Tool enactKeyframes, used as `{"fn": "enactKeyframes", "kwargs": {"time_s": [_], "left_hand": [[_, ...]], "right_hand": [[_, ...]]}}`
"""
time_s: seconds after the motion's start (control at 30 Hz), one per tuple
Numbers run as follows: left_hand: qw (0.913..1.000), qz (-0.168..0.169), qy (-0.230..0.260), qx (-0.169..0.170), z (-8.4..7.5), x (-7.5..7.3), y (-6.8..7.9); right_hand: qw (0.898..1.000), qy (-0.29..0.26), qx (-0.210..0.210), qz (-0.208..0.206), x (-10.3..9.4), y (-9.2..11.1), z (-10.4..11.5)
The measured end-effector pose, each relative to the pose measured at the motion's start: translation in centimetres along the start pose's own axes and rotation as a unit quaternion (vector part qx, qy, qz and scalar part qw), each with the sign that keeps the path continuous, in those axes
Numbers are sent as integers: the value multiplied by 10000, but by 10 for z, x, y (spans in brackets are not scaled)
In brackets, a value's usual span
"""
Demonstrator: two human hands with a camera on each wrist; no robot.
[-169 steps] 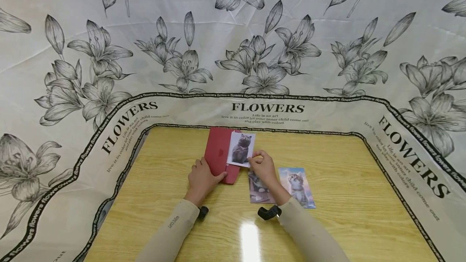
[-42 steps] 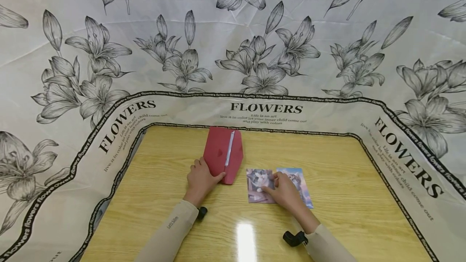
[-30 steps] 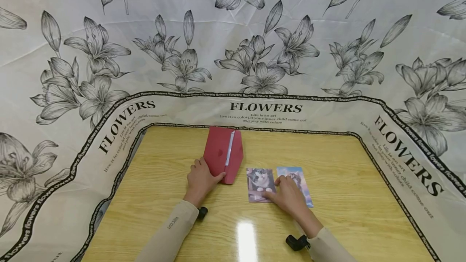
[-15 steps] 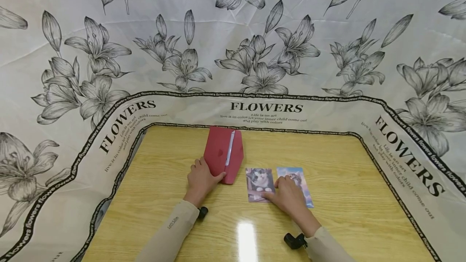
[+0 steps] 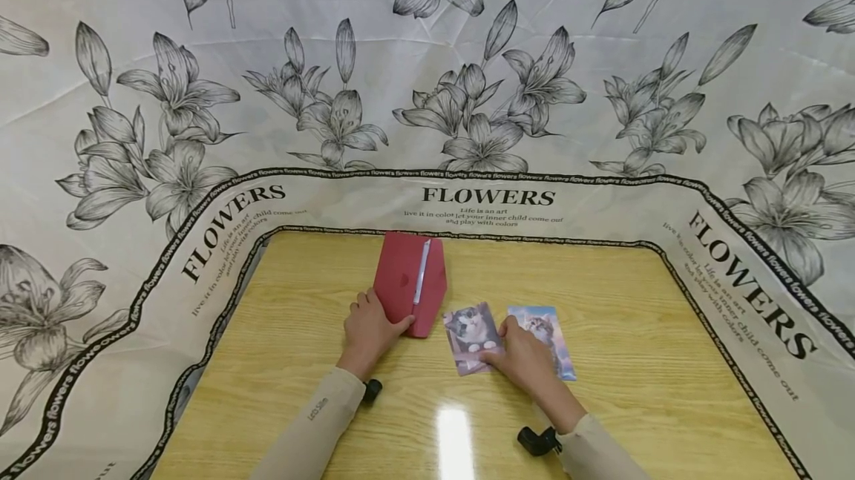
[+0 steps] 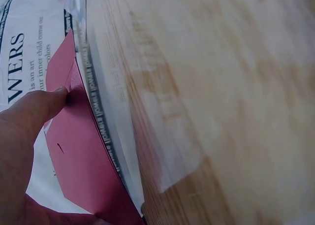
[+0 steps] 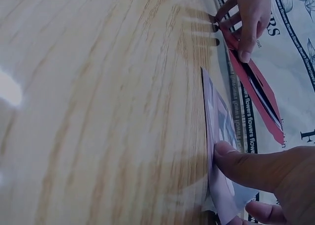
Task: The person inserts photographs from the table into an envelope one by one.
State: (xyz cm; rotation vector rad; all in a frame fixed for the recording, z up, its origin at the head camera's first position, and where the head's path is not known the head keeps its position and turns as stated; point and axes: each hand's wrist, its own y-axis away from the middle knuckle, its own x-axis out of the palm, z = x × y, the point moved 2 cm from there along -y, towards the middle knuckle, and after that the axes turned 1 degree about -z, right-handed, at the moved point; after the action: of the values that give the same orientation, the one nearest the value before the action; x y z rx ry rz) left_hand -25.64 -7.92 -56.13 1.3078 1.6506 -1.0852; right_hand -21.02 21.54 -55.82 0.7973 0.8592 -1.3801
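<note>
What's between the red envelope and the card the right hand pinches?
Only a narrow strip of bare tabletop between the red envelope and the pinched card, seen in the head view.

The left hand covers one corner of the red paper envelope, which hides all but a strip of its white paper insert. The right hand hides an edge of the rectangular black-and-white cat card and part of the blue-and-pink kitten card. Beige fabric sleeves run off the head view's bottom.
</note>
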Motion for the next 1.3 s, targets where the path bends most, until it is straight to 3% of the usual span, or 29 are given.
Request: {"fn": "enactKeyframes", "kwargs": {"time_s": [0.23,0.5,0.93,1.1,1.3], "left_hand": [[10000,81,28,-19,0,-1,0],[10000,89,39,-10,0,-2,2],[9999,38,102,-6,-2,-3,0],[10000,16,66,2,-2,-2,0],[10000,37,3,19,-3,-2,1]], "right_hand": [[9990,-311,-16,320,-3,-2,-1],[9942,-877,12,627,-22,-8,-7],[9854,-1676,304,5,-48,-26,-17],[9707,-2345,359,-384,-51,-32,-11],[9480,-3127,359,-480,-39,-46,-5]]}}
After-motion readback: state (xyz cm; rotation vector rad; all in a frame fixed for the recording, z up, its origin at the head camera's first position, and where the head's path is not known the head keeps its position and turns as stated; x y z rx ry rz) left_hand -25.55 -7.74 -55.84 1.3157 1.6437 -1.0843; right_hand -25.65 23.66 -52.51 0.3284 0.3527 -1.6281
